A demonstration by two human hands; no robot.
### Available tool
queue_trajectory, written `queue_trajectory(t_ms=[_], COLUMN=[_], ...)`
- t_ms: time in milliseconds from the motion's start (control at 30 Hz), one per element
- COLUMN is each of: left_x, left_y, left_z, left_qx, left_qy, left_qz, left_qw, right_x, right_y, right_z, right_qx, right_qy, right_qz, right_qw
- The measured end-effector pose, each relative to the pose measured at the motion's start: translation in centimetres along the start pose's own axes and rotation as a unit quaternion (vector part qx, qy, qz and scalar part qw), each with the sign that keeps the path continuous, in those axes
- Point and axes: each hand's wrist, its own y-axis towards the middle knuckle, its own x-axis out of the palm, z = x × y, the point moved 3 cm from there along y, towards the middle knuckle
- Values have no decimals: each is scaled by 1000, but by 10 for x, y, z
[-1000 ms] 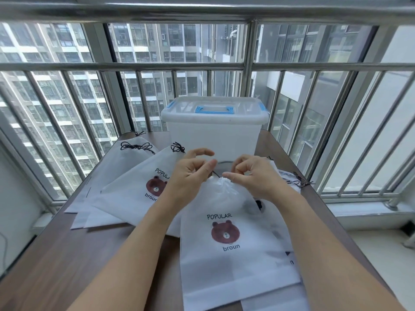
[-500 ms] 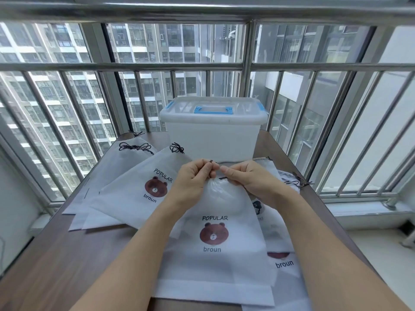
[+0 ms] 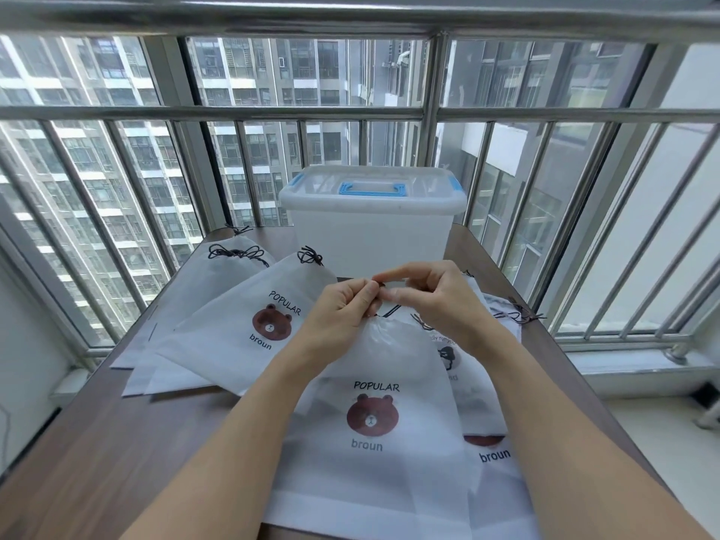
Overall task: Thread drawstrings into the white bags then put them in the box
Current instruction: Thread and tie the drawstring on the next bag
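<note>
Left hand (image 3: pixel 343 305) and right hand (image 3: pixel 436 302) fingers pinched together on a dark drawstring (image 3: pixel 391 310), white bag (image 3: pixel 374 422) just below, lidded box (image 3: pixel 372 224) beyond

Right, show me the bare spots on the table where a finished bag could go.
Bare table lies near-left, below the fanned left bags and beside the left forearm. The centre bag, right pile and box crowd the rest.

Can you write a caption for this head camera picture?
Both hands, left hand and right hand, pinch a dark drawstring above a white bear bag.
</note>
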Motion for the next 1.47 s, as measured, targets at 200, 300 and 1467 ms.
queue_trajectory(t_ms=[200, 300, 1467], left_x=[-1, -2, 1], left_y=[1, 2, -4], left_z=[-10, -9, -2], left_qx=[19, 16, -85], left_qy=[89, 55, -127], left_qz=[-9, -2, -27], left_qw=[996, 998, 988], right_x=[8, 10, 5], right_y=[4, 6, 3], right_z=[12, 13, 19], right_qx=[-41, -13, 211], right_qy=[-95, -54, 227], right_qz=[56, 97, 39], right_qw=[993, 994, 950])
